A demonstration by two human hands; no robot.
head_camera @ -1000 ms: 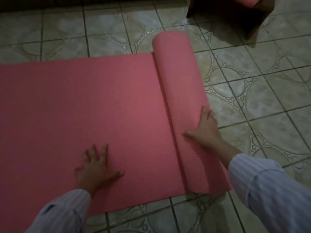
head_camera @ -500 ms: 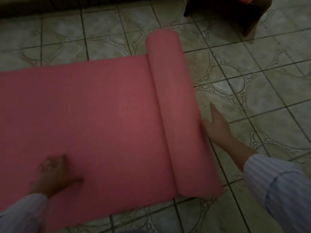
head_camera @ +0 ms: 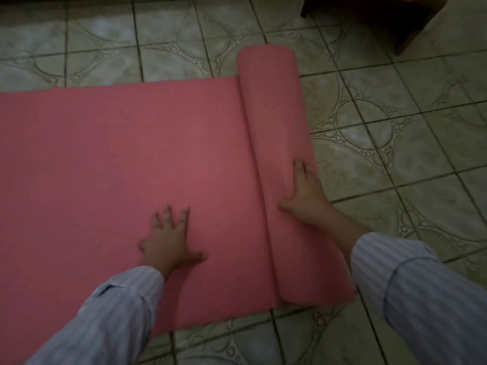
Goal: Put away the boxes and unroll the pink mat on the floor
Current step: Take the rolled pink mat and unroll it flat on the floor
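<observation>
Mat: pink mat (head_camera: 131,164) half unrolled, its roll (head_camera: 276,127) under the flat right hand (head_camera: 307,198).
Left hand (head_camera: 168,241): splayed flat on the mat.
Floor: patterned tiles (head_camera: 395,154).

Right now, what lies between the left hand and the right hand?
In the head view, only flat, unrolled pink foam mat lies between the left hand and the right hand, which rests on the mat's rolled part.

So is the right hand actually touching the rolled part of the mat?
Touching. The head view shows the right hand lying flat on the roll, fingers straight.
</observation>
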